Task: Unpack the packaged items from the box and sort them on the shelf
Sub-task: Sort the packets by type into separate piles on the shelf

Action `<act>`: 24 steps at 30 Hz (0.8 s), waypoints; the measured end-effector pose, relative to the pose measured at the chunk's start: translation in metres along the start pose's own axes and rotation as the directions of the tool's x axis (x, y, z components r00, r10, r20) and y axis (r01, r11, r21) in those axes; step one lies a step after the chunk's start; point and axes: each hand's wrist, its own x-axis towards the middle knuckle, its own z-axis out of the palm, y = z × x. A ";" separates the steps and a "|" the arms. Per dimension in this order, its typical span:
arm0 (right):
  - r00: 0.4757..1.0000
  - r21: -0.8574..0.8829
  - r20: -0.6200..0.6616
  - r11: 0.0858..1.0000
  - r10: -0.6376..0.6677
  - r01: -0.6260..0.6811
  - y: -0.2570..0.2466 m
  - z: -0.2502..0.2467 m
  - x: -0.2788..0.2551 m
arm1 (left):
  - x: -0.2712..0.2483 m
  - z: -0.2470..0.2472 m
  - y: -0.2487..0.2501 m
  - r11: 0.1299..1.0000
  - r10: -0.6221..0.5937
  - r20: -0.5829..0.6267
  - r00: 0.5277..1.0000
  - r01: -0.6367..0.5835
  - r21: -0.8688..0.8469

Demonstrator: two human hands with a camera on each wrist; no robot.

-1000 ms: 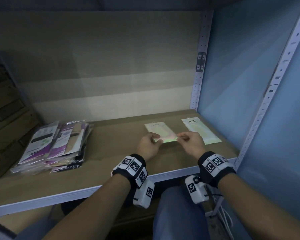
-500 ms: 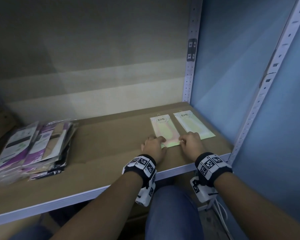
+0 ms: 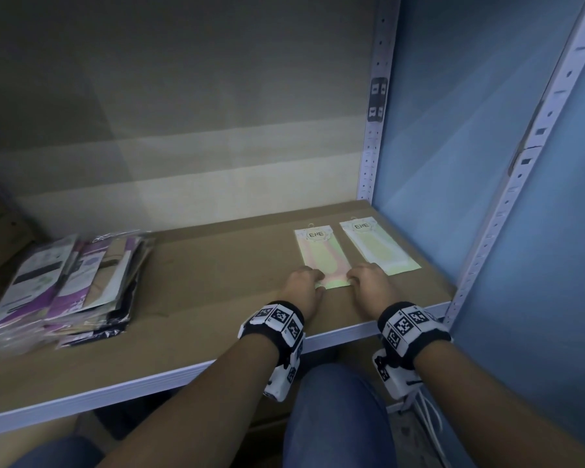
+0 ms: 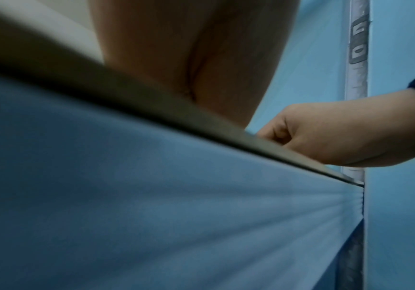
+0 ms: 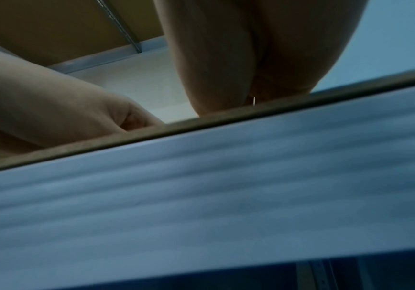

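Note:
A pale pink-green packet marked "ENE" lies flat on the brown shelf board, right of centre. My left hand pinches its near left corner and my right hand pinches its near right corner, both with curled fingers. A second, matching packet lies just to its right, close to the shelf's right end. The left wrist view shows my right hand curled above the shelf edge. My left hand appears curled in the right wrist view. The box is not in view.
A fanned pile of several purple, white and tan packets lies on the shelf's left part. White perforated uprights and a blue wall close off the right side. My knees are under the shelf's white front edge.
The packet, held slightly raised a second ago, now lies flat beside the other one. Both hands have come down with it and stay at its near corners.

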 end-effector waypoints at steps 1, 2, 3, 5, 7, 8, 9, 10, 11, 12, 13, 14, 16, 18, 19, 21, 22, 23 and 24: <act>1.000 -0.004 0.006 1.000 0.003 -0.003 -0.001 -0.001 0.000 | 0.000 -0.001 0.001 1.000 -0.001 0.013 1.000 0.001 0.002; 1.000 -0.011 0.012 1.000 0.004 -0.004 -0.002 -0.003 0.000 | -0.001 -0.003 0.001 1.000 0.002 0.023 1.000 -0.002 0.003; 1.000 -0.017 0.014 1.000 0.008 -0.008 -0.004 -0.005 -0.001 | -0.001 -0.006 0.001 1.000 0.004 0.031 1.000 -0.005 0.004; 1.000 -0.029 -0.002 1.000 0.005 -0.005 -0.008 -0.007 -0.003 | -0.004 -0.012 0.000 1.000 0.001 0.016 1.000 -0.001 -0.001; 1.000 -0.056 -0.027 0.998 -0.011 0.010 -0.014 -0.010 -0.005 | -0.005 -0.021 -0.002 1.000 -0.012 -0.031 0.999 0.011 -0.020; 0.999 -0.066 -0.036 0.998 -0.026 0.023 -0.018 -0.011 -0.007 | -0.007 -0.027 -0.004 0.999 -0.021 -0.054 0.998 0.019 -0.034; 0.998 -0.073 -0.047 0.997 -0.042 0.038 -0.023 -0.012 -0.007 | -0.008 -0.034 -0.007 0.999 -0.028 -0.067 0.997 0.025 -0.041; 0.997 -0.076 -0.062 0.996 -0.054 0.049 -0.027 -0.013 -0.006 | -0.010 -0.040 -0.010 0.999 -0.030 -0.072 0.997 0.028 -0.040; 0.996 -0.071 -0.076 0.996 -0.053 0.048 -0.032 -0.015 -0.005 | -0.012 -0.047 -0.014 0.999 -0.034 -0.072 0.997 0.032 -0.039; 0.995 -0.055 -0.092 0.998 -0.033 0.028 -0.036 -0.016 -0.003 | -0.015 -0.053 -0.018 0.998 -0.042 -0.069 0.997 0.040 -0.040; 0.995 -0.039 -0.100 0.999 0.008 -0.012 -0.039 -0.017 -0.001 | -0.018 -0.058 -0.022 0.998 -0.052 -0.063 0.997 0.050 -0.038; 0.994 -0.045 -0.088 0.997 0.066 -0.070 -0.041 -0.018 0.001 | -0.020 -0.060 -0.024 0.998 -0.059 -0.054 0.997 0.057 -0.032; 0.983 -0.120 -0.010 0.976 0.181 -0.181 -0.042 -0.018 0.000 | -0.023 -0.059 -0.026 0.997 -0.072 -0.029 0.997 0.072 -0.013; 0.973 -0.211 0.026 0.953 0.228 -0.217 -0.042 -0.016 0.000 | -0.022 -0.051 -0.023 0.996 -0.087 0.017 0.996 0.087 -0.001; 0.971 -0.233 0.027 0.946 0.237 -0.225 -0.042 -0.015 0.000 | -0.021 -0.047 -0.020 0.996 -0.093 0.037 0.995 0.093 0.003; 0.964 -0.240 0.022 0.937 0.267 -0.254 -0.039 -0.012 0.004 | -0.018 -0.039 -0.013 0.994 -0.114 0.062 0.992 0.114 0.000; 0.957 -0.227 0.020 0.933 0.289 -0.277 -0.038 -0.011 0.006 | -0.018 -0.036 -0.010 0.992 -0.123 0.073 0.990 0.123 0.003; 0.950 -0.206 0.022 0.932 0.310 -0.299 -0.037 -0.010 0.007 | -0.016 -0.032 -0.007 0.991 -0.131 0.081 0.988 0.131 0.013; 0.945 -0.175 0.026 0.932 0.326 -0.317 -0.036 -0.010 0.008 | -0.015 -0.030 -0.005 0.991 -0.136 0.092 0.986 0.135 0.021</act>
